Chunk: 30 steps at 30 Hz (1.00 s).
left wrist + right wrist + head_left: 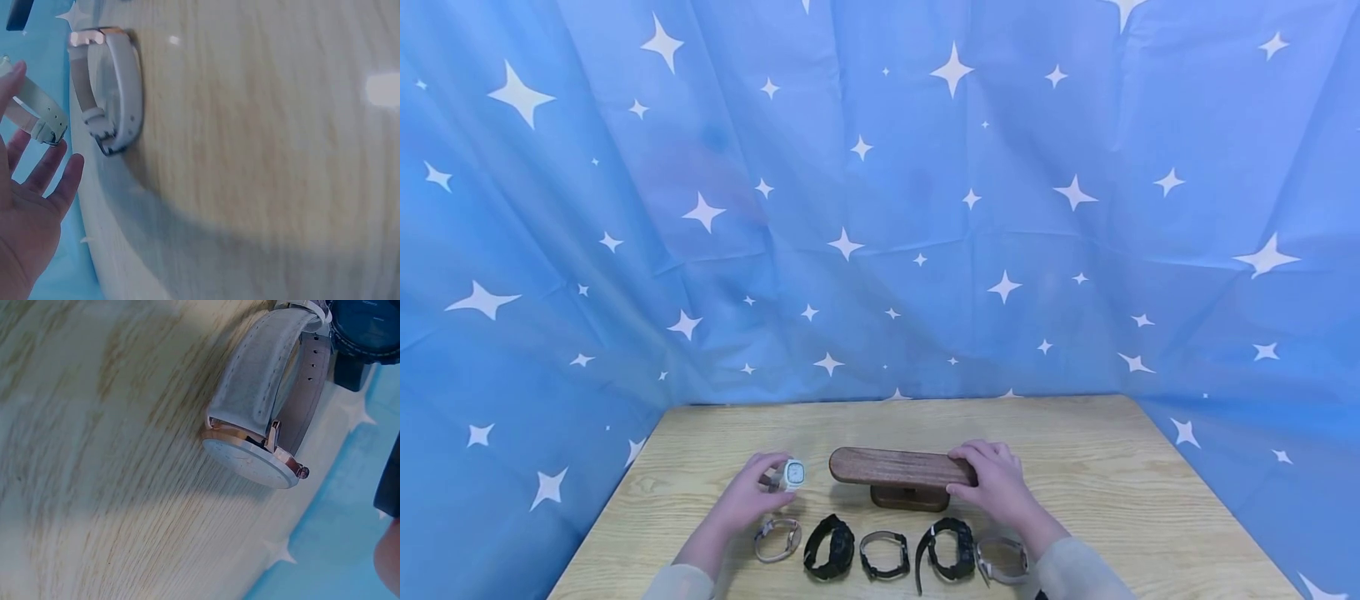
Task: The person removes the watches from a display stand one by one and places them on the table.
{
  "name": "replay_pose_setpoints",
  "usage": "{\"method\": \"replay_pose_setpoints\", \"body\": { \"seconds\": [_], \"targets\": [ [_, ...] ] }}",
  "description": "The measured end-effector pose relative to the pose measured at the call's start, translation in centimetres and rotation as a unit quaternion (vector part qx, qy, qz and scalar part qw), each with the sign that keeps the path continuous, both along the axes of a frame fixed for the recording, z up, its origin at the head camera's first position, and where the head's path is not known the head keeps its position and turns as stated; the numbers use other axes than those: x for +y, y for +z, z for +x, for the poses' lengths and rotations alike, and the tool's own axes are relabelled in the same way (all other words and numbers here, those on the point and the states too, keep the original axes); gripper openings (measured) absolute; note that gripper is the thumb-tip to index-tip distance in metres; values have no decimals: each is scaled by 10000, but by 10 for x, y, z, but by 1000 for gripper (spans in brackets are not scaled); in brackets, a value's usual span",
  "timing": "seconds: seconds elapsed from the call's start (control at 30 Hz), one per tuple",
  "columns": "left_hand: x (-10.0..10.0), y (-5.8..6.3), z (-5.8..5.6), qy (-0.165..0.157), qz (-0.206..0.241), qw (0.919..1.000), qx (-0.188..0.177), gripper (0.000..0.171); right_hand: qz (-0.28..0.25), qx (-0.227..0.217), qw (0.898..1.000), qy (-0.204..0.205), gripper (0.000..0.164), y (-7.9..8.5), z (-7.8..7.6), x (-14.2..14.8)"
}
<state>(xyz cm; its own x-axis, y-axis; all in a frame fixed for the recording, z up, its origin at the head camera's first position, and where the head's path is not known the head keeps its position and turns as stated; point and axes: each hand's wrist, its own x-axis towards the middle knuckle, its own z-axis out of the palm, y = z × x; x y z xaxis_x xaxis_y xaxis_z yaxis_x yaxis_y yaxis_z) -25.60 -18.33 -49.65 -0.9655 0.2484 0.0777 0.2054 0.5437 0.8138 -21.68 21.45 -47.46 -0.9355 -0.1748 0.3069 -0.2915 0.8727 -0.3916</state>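
A pale wristwatch with a squarish face is held between the thumb and fingers of my left hand; its light strap and buckle show in the left wrist view. My right hand grips the right end of a dark brown wooden watch stand, a rounded bar on a short base. In front of the stand lies a row of watches: a light strapped one, a chunky black one, a slim dark one, another black one and a grey strapped one.
The light wood table runs back to a blue curtain printed with white stars. The row of watches lies along the near side, between my forearms.
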Motion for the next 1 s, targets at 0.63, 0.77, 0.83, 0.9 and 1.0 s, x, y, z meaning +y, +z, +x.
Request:
{"method": "replay_pose_setpoints", "body": {
  "seconds": [0.63, 0.77, 0.83, 0.9, 1.0],
  "targets": [
    [-28, -20, 13, 410, -303, 9987, 26, 66, -30, 21, 10000, 14, 47, -2, -1, 1],
    [-32, -21, 15, 378, -371, 9986, 80, 67, -32, 6, 10000, -2, 46, -3, -1, 2],
    [-33, -21, 15, 364, -356, 9987, 68, 66, -38, 3, 10000, -9, 46, -3, -1, 2],
    [-35, -22, 17, 357, -318, 9988, 49, 62, -47, 10, 10000, -9, 47, -3, -1, 2],
    [-36, -23, 19, 323, -276, 9991, 66, 57, -67, 19, 10000, -2, 47, -4, -1, 2]
  ]
}}
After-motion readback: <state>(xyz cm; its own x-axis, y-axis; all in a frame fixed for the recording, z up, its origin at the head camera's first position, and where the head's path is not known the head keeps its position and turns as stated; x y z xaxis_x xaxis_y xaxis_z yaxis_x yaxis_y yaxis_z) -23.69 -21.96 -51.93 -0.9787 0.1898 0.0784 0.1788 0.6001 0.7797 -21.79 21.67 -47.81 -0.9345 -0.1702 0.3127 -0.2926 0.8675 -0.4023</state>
